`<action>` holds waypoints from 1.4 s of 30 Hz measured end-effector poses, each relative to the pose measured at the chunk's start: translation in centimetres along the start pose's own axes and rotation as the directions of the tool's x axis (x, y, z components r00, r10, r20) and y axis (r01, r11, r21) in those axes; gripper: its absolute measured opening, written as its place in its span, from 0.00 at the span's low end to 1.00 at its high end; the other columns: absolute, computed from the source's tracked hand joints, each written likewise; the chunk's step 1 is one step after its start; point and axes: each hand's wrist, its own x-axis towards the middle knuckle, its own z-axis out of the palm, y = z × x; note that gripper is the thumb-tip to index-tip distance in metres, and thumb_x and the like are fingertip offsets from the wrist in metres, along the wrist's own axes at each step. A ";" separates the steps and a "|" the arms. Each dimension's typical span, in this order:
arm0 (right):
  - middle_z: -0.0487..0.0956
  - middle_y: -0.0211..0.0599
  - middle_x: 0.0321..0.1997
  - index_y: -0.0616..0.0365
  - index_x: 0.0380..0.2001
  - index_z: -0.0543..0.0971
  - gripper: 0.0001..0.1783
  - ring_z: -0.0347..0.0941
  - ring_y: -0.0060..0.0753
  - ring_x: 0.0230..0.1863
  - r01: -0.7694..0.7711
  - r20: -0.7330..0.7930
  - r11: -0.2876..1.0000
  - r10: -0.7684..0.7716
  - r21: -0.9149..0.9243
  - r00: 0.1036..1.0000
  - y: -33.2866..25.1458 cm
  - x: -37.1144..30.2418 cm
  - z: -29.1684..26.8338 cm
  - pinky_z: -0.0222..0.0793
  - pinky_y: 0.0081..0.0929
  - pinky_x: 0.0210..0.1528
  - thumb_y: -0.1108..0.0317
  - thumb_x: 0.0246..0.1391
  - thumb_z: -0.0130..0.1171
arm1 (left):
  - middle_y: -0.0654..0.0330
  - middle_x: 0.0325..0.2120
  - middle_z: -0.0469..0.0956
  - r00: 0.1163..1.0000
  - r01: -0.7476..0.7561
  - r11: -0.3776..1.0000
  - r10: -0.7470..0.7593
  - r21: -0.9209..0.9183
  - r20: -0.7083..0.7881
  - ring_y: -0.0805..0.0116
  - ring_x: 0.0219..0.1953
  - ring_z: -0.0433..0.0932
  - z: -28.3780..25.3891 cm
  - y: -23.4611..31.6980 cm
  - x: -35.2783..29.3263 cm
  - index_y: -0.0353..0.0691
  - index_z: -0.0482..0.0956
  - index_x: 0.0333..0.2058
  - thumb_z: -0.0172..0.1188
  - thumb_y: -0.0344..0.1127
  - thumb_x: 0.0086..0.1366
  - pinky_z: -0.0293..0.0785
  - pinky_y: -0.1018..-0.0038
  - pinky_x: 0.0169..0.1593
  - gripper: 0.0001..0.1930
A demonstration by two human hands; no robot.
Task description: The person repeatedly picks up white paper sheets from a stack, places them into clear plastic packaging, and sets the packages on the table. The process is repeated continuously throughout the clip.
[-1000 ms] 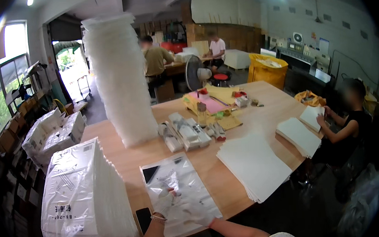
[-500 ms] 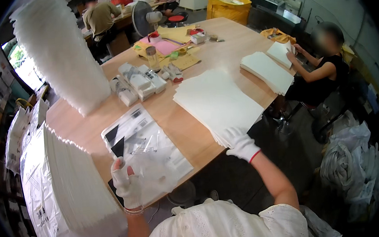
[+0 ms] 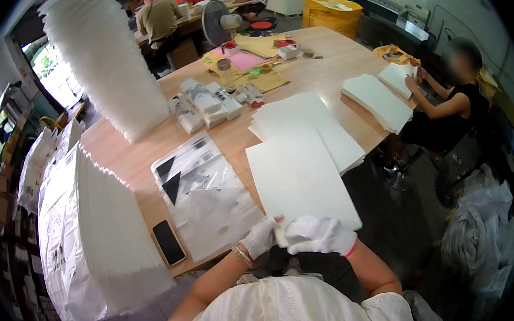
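A white sheet (image 3: pixel 300 175), possibly several together, lies drawn toward me off a fanned stack of white sheets (image 3: pixel 286 110), its near end past the table edge. Pinching its near-left corner, my left hand (image 3: pixel 258 237) wears a white glove with bare fingertips showing. My right hand (image 3: pixel 320 235), in a white glove with a red cuff edge, is closed over the near edge just beside it. Left of the sheet lie flat clear plastic bags (image 3: pixel 211 194) with black print. A dark-screened phone (image 3: pixel 169 243) rests beside the bags.
A tall pile of translucent white material (image 3: pixel 102 70) stands at the table's left, with a big wrapped stack (image 3: pixel 103 233) nearer me. Small wrapped packs (image 3: pixel 207 101) and a jar (image 3: pixel 224 69) sit farther back. At right, a seated person (image 3: pixel 445 97) handles white sheets.
My right hand has pulled the sheet off the stack toward me. My left hand has left the plastic bags and moved right to the sheet's corner, uncovering the phone.
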 end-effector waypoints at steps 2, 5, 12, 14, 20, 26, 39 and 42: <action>0.77 0.38 0.33 0.56 0.33 0.77 0.14 0.74 0.36 0.36 -0.030 -0.228 0.942 0.111 0.334 0.967 1.3 -3.1 -0.1 0.71 0.31 0.40 0.57 0.53 0.54 | 0.54 0.40 0.75 0.997 -0.059 0.895 0.078 0.442 -0.026 0.62 0.42 0.74 -2.5 0.9 -2.6 0.31 0.65 0.52 0.54 0.33 0.59 0.70 0.67 0.48 0.23; 0.76 0.33 0.41 0.62 0.43 0.72 0.23 0.73 0.26 0.42 -0.399 -0.151 0.503 0.746 0.767 0.648 8.9 -10.7 4.0 0.70 0.25 0.45 0.52 0.60 0.45 | 0.50 0.49 0.69 0.994 -0.095 0.613 0.106 0.785 0.037 0.60 0.50 0.70 0.2 3.8 -7.8 0.26 0.59 0.54 0.55 0.37 0.54 0.66 0.67 0.53 0.31; 0.72 0.37 0.46 0.65 0.49 0.67 0.24 0.69 0.27 0.43 -0.243 -0.308 0.508 0.769 0.826 0.561 0.3 -0.3 14.8 0.67 0.25 0.44 0.65 0.52 0.59 | 0.45 0.54 0.61 0.771 -0.275 -0.428 0.437 0.861 0.464 0.51 0.56 0.62 0.8 -0.8 -8.7 0.29 0.67 0.48 0.59 0.36 0.46 0.59 0.61 0.56 0.29; 0.73 0.38 0.42 0.66 0.44 0.70 0.20 0.71 0.28 0.38 -0.292 -0.407 0.635 0.719 0.716 0.564 0.6 -0.2 14.1 0.68 0.25 0.39 0.67 0.50 0.60 | 0.45 0.49 0.64 0.888 -0.166 -0.220 0.390 0.961 0.242 0.48 0.53 0.63 -1.0 2.1 -10.0 0.34 0.72 0.44 0.60 0.36 0.46 0.62 0.57 0.51 0.24; 0.75 0.44 0.38 0.60 0.40 0.75 0.15 0.75 0.40 0.34 -0.286 -0.454 0.892 0.429 0.351 0.781 -3.7 -2.9 9.5 0.71 0.29 0.37 0.70 0.46 0.60 | 0.60 0.36 0.75 0.497 -0.474 0.209 0.865 0.855 0.064 0.70 0.35 0.73 -9.5 12.6 -10.4 0.30 0.66 0.52 0.61 0.34 0.53 0.68 0.77 0.45 0.28; 0.77 0.39 0.39 0.50 0.38 0.76 0.12 0.74 0.48 0.32 -0.502 -0.064 0.847 0.499 -0.176 0.864 -4.6 -1.3 9.9 0.71 0.40 0.32 0.64 0.49 0.52 | 0.65 0.37 0.73 0.655 -0.752 0.635 0.751 0.176 0.084 0.76 0.37 0.71 -6.6 9.5 -6.7 0.39 0.70 0.51 0.50 0.29 0.61 0.69 0.80 0.43 0.17; 0.72 0.52 0.48 0.52 0.52 0.63 0.22 0.70 0.58 0.45 -0.794 -0.174 0.587 0.775 -0.158 0.607 11.8 8.9 15.6 0.65 0.51 0.43 0.52 0.59 0.39 | 0.58 0.35 0.72 0.343 -0.083 -0.772 0.572 0.630 0.746 0.61 0.34 0.73 -12.0 2.5 -1.8 0.41 0.70 0.42 0.52 0.26 0.53 0.73 0.69 0.38 0.15; 0.75 0.53 0.44 0.46 0.61 0.53 0.30 0.71 0.57 0.45 -0.804 0.109 0.540 0.841 -0.248 0.531 14.7 11.3 15.9 0.63 0.51 0.45 0.48 0.58 0.36 | 0.59 0.33 0.70 0.141 -0.540 -0.025 0.983 0.841 0.120 0.66 0.32 0.72 -22.6 3.3 1.6 0.40 0.69 0.43 0.47 0.26 0.58 0.73 0.73 0.36 0.14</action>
